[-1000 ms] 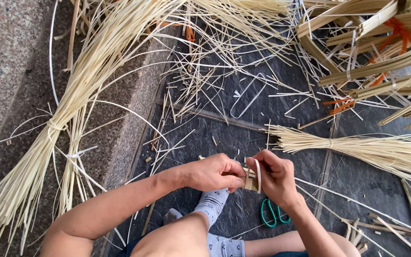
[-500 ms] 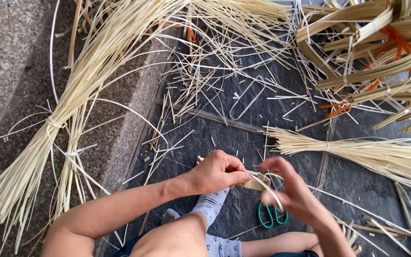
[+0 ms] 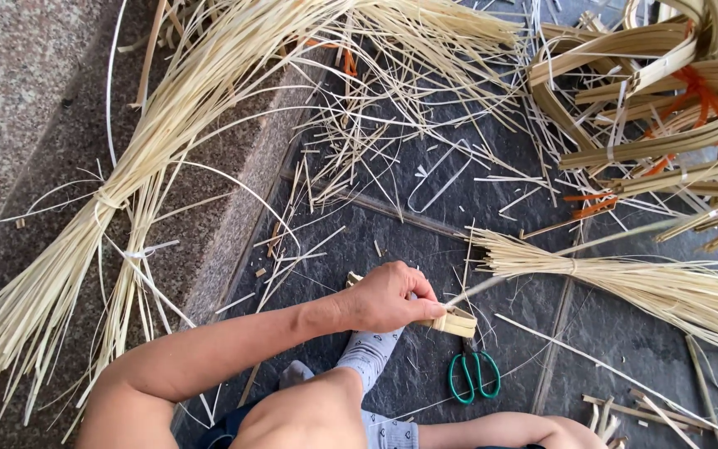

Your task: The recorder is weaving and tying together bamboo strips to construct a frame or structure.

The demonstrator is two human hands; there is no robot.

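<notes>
My left hand [image 3: 388, 295] is closed on a small folded bundle of short pale bamboo strips [image 3: 456, 323], held just above the dark stone floor. One thin strip [image 3: 479, 288] runs from the bundle up and to the right. Green-handled scissors [image 3: 475, 376] lie on the floor right below the bundle. My right hand is out of the picture. My foot in a grey sock [image 3: 367, 356] rests under the left hand.
A long tied sheaf of bamboo strips [image 3: 126, 191] lies over the granite step at left. A shorter tied sheaf [image 3: 650, 283] lies at right. Coiled wide strips with orange ties [image 3: 675, 91] sit at top right. Loose offcuts [image 3: 392, 158] litter the dark floor.
My right hand, which was at the bundle beside the left hand, has pulled away to the right and left the view. The left hand still holds the bundle in about the same place.
</notes>
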